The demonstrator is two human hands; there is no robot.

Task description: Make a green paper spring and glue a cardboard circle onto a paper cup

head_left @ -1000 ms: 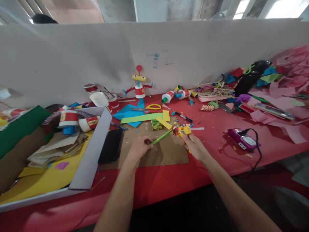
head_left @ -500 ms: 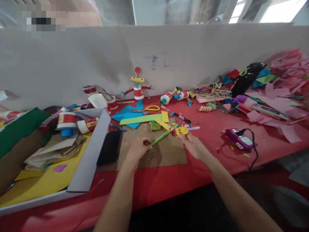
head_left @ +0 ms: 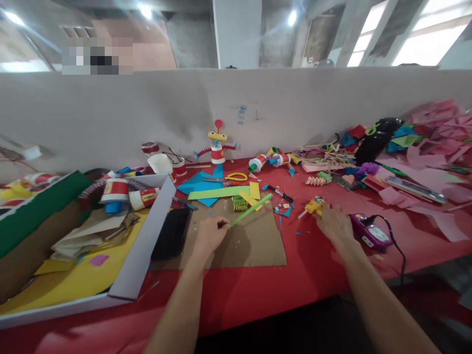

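Pinched in the fingers of my left hand [head_left: 212,236] is a narrow light green paper strip [head_left: 252,210], slanting up and right above the brown cardboard sheet [head_left: 254,248]. At the right, my right hand [head_left: 335,223] is smeared by motion beside a small yellow glue gun [head_left: 314,205]. A pale glue stick pokes out of the gun. Whether the fingers still grip it is unclear. Behind the strip lie a green-and-yellow folded paper spring [head_left: 240,203], yellow paper strips [head_left: 254,190], a wider green strip [head_left: 217,192] and yellow-handled scissors [head_left: 236,176] on blue paper.
A white box [head_left: 142,250] with paper-cup figures and paper stands left, beside a black phone [head_left: 171,233]. A paper-cup robot figure [head_left: 218,153] stands against the white partition. Right are a purple power socket [head_left: 370,232] with a black cord, craft sticks and pink paper [head_left: 438,142].
My right hand has carried the glue gun away from the green strip, rightward over the red table covering. My left hand keeps the strip. The camera view has tilted up.
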